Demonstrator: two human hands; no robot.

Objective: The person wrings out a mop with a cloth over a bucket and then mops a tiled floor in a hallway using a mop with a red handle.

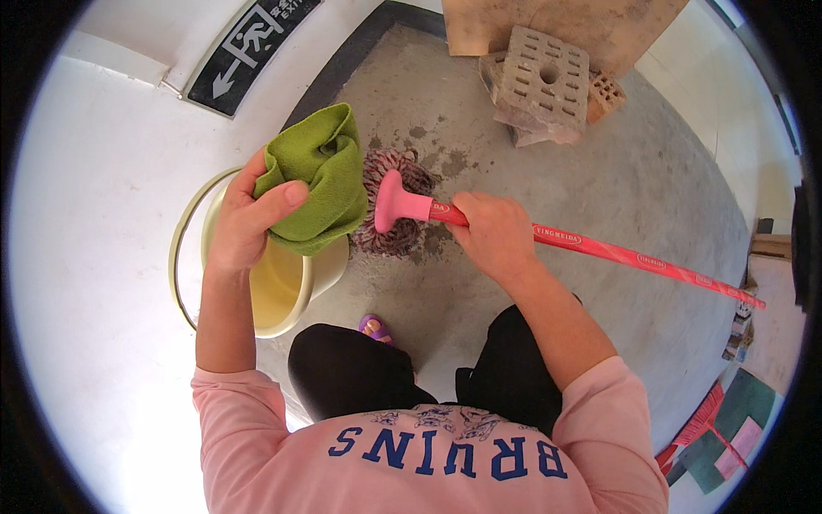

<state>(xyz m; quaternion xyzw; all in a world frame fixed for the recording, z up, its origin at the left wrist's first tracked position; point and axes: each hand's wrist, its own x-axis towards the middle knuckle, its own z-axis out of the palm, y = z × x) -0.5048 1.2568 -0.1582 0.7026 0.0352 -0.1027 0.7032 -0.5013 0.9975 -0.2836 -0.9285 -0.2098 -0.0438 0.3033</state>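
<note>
My left hand (247,215) holds a folded green cloth (321,186) above a cream plastic bucket (308,289), whose rim and raised handle show below and left of the hand. My right hand (494,238) is closed around the red handle (597,248) of a mop, close to its pink plastic socket (395,202). The mop's strands (398,241), mottled red and grey, lie beyond the cloth, over the concrete floor. From my right hand the handle runs out to the right. The cloth hides part of the bucket's rim and some of the strands.
Perforated bricks (546,77) are stacked on the floor at the top, against a brown board (552,26). Wet spots (453,160) mark the concrete around the mop. A white wall with a dark exit sign (247,54) stands at the left. A red broom (700,414) is at the lower right.
</note>
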